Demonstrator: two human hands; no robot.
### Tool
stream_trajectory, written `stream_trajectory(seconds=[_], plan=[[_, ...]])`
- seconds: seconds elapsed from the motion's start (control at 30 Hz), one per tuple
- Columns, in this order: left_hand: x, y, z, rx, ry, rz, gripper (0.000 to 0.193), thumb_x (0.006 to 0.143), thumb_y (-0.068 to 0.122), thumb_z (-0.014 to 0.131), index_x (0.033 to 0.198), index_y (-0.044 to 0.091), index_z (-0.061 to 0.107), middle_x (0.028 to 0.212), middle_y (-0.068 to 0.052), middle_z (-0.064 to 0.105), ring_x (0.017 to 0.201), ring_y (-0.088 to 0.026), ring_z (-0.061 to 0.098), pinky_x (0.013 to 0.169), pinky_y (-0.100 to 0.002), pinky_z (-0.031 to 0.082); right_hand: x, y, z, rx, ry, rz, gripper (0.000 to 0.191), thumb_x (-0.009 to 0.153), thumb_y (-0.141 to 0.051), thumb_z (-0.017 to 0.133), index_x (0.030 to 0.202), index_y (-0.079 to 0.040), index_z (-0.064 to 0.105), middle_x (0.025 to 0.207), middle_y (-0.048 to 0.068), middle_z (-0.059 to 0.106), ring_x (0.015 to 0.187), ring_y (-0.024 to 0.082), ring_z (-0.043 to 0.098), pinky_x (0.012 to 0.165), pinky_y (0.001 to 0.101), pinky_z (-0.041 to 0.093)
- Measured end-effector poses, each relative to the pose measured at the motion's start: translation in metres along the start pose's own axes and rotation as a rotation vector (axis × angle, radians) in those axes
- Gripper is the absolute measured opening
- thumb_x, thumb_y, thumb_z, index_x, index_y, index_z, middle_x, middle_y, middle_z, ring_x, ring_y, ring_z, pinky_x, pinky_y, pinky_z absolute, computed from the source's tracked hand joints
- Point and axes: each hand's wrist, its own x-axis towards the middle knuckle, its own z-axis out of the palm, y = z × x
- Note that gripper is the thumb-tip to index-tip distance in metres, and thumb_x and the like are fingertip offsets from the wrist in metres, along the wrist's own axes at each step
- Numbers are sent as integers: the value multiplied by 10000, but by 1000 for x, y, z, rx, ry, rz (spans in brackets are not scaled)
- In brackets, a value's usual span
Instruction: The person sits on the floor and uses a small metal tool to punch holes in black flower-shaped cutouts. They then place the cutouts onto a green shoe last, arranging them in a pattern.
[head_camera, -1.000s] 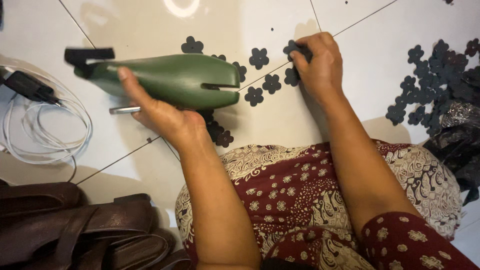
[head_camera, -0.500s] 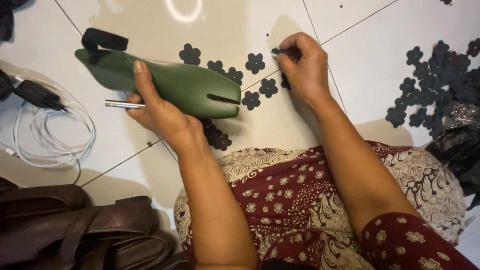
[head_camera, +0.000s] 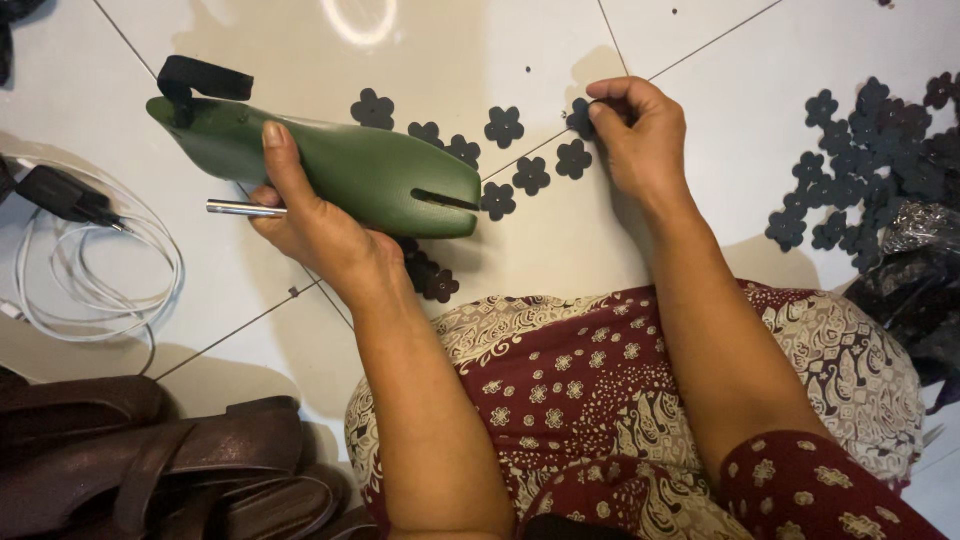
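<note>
1. Gripping the green plastic shoe last (head_camera: 330, 165), the left hand (head_camera: 315, 225) keeps its long axis lying left-right above the white tiled floor (head_camera: 560, 250).
2. The right hand (head_camera: 640, 135) pinches a black flower-shaped cutout (head_camera: 580, 118) lying right of the last's slotted end.

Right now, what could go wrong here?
1. The left hand holds the green shoe last off the floor together with a thin metal rod; the rod may slip out.
2. The right hand pinches one black flower cutout beside a loose row of cutouts on the tile; a brush could scatter them.
3. The white cable lies coiled by the left arm and could snag.
</note>
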Motion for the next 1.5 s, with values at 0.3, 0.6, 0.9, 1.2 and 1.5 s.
stream_trajectory(seconds=[0.3, 0.6, 0.9, 1.2, 1.5], plan=[[0, 0, -2, -7, -8, -29, 276, 920, 251, 778, 908, 29, 614, 867, -88, 653, 749, -183, 675, 689, -349, 610, 6, 2, 11, 54, -31, 51, 153, 958, -37, 715, 1108, -13, 710, 915, 20, 713, 800, 56, 640, 727, 218, 548], [2, -3, -2, -12, 3, -30, 258, 927, 242, 776, 877, 44, 618, 875, -81, 657, 758, -169, 672, 694, -342, 604, 10, -5, 20, 123, -12, 94, 128, 940, -33, 724, 1067, -18, 721, 887, 3, 706, 768, 51, 634, 675, 212, 534], [1, -6, -4, -3, -17, -32, 271, 933, 262, 762, 853, 41, 627, 868, -89, 661, 760, -174, 680, 694, -344, 610, -1, -9, 31, -30, 69, -39, 125, 937, -48, 750, 1062, -44, 756, 872, -11, 726, 745, 64, 632, 669, 208, 530], [2, -5, -3, -28, -13, -38, 277, 923, 270, 766, 889, 29, 635, 879, -94, 662, 767, -188, 685, 704, -363, 616, -3, 6, 29, -61, 64, -170, 79, 976, -32, 721, 1051, -26, 746, 1333, 97, 621, 843, 90, 668, 741, 247, 568], [2, -7, -5, -45, -40, -52, 304, 941, 279, 764, 898, 12, 625, 892, -112, 658, 777, -196, 686, 718, -370, 617, -11, 10, 12, -100, -51, -272, 140, 1025, -28, 678, 1148, -29, 745, 1353, 115, 618, 957, 109, 653, 831, 261, 549]])
